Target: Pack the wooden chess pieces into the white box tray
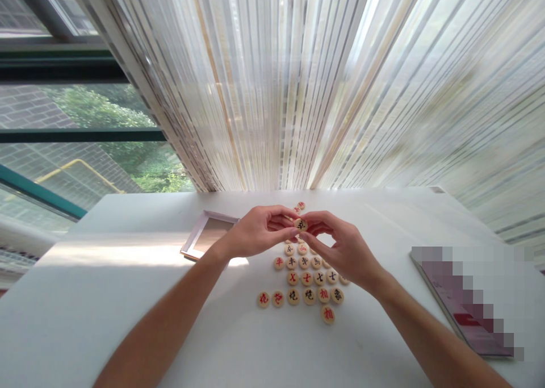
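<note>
Between the fingertips of both my hands is a round wooden Chinese chess piece (300, 225) with a black character, raised above the table. My left hand (258, 229) pinches it from the left, thumb and fingers closed on its edge. From the other side my right hand (338, 243) closes on it in the same way. Beneath and in front of the hands, rows of chess pieces with red or black characters lie flat, among them a black piece (309, 295) and a red piece (263, 299). A lone red piece (327, 315) lies nearest me. My hands hide part of the rows.
A shallow open box (204, 216) lies on the white table (204, 331), left of the pieces. Toward the right edge is a flat pinkish book or box (451, 311), partly pixelated. String curtains (272, 92) and a window stand behind the table.
</note>
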Motion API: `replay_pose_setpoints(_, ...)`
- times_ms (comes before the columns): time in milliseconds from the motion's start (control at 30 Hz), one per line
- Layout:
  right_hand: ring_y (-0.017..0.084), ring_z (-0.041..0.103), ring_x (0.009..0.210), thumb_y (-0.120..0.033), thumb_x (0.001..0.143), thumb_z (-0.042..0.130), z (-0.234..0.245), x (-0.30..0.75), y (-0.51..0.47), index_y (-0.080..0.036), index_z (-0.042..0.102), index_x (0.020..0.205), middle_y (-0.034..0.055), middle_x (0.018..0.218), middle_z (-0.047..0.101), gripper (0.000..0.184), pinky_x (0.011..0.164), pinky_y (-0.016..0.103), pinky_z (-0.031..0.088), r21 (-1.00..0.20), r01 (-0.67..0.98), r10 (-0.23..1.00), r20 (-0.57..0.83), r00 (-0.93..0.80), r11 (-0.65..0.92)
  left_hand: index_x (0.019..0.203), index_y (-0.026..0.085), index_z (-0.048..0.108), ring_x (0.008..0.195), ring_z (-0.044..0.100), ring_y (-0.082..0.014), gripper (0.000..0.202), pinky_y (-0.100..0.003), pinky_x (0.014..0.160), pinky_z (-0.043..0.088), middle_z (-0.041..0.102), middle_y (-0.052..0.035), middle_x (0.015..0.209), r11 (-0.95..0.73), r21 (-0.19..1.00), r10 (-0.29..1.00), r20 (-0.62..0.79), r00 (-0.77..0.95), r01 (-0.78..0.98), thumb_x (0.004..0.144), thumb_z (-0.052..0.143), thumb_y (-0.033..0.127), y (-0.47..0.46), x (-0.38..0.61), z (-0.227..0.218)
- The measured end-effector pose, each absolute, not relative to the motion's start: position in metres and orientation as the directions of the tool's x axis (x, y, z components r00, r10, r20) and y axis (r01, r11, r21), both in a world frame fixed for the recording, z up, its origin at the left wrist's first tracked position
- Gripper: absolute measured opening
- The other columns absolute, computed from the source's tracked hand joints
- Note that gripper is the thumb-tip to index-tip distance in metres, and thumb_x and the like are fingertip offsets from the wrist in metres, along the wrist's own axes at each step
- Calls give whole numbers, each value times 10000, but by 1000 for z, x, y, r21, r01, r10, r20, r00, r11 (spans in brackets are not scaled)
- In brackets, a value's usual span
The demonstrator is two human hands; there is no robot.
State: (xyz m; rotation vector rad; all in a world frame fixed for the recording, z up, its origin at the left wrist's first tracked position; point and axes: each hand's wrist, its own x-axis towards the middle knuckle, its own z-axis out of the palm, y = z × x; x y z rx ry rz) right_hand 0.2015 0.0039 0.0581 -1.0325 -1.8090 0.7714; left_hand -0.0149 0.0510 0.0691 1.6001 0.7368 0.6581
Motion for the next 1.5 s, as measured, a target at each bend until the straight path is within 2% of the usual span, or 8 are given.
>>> replay_pose_setpoints(167, 203, 738, 945, -320, 961, 667, 62, 202, 3, -228, 658, 1147, 55, 1030, 746, 208, 814, 350, 649, -922, 209, 925, 267, -269, 327, 1164, 156, 668, 946, 772, -231, 354, -374, 871, 638, 789, -97, 1010, -140, 983, 792, 41, 609, 116, 880, 762, 344, 50, -15, 70)
replay_pose_setpoints(433, 201, 755, 845, -408, 857, 787, 62, 203, 4, -201, 691, 1006, 49, 939, 770, 273, 747, 313, 648, -967, 149, 954, 164, -252, 205, 1114, 179, 699, 887, 766, -168, 243, -277, 842, 628, 784, -34, 950, -400, 888, 763, 187, 619, 225, 889, 744, 257, 38, -12, 78)
replay_pose_setpoints(700, 230, 782, 765, -437, 807, 824, 56, 197, 0, -202, 678, 903, 45, 821, 782, 293, 708, 343, 660, -957, 183, 966, 196, -166, 226, 1090, 213, 726, 824, 755, -165, 198, -261, 798, 591, 797, -16, 908, -567, 738, 719, 227, 656, 366, 896, 730, 251, 34, -12, 79)
replay_pose_setpoints(900, 224, 792, 774, -418, 895, 739, 53, 195, 1, -204, 656, 980, 48, 846, 789, 245, 726, 348, 670, -956, 193, 958, 177, -227, 223, 1070, 250, 737, 773, 738, -175, 190, -267, 739, 552, 784, 11, 853, -656, 548, 711, 217, 669, 519, 885, 727, 294, 36, -14, 81)
replay_pose_setpoints(1033, 201, 787, 759, -373, 961, 652, 53, 196, 1, -209, 649, 1019, 36, 827, 780, 174, 716, 320, 656, -931, 257, 953, 202, -226, 258, 1020, 247, 727, 755, 725, -158, 154, -252, 725, 524, 773, 29, 847, -676, 492, 709, 232, 665, 549, 882, 724, 317, 36, -18, 85)
replay_pose_setpoints(1133, 201, 782, 778, -376, 970, 633, 54, 200, 4, -207, 653, 1039, 39, 832, 775, 184, 719, 318, 648, -911, 292, 950, 239, -201, 291, 1020, 239, 710, 758, 716, -151, 163, -247, 719, 516, 767, 33, 868, -668, 490, 721, 243, 649, 560, 869, 732, 297, 38, -23, 88)
replay_pose_setpoints(1267, 204, 772, 743, -420, 959, 641, 49, 211, 15, -195, 659, 1026, 50, 825, 771, 235, 712, 336, 640, -893, 333, 952, 277, -128, 304, 1041, 223, 695, 762, 697, -139, 183, -241, 722, 529, 759, 21, 899, -654, 555, 720, 251, 647, 514, 873, 734, 285, 41, -29, 92)
replay_pose_setpoints(1500, 203, 746, 651, -535, 919, 638, 17, 246, 51, -191, 681, 981, 55, 760, 758, 353, 668, 328, 611, -878, 433, 946, 292, 141, 206, 1043, 194, 696, 770, 689, -146, 216, -252, 722, 569, 750, -22, 890, -576, 717, 724, 226, 652, 392, 854, 747, 285, 48, -36, 89)
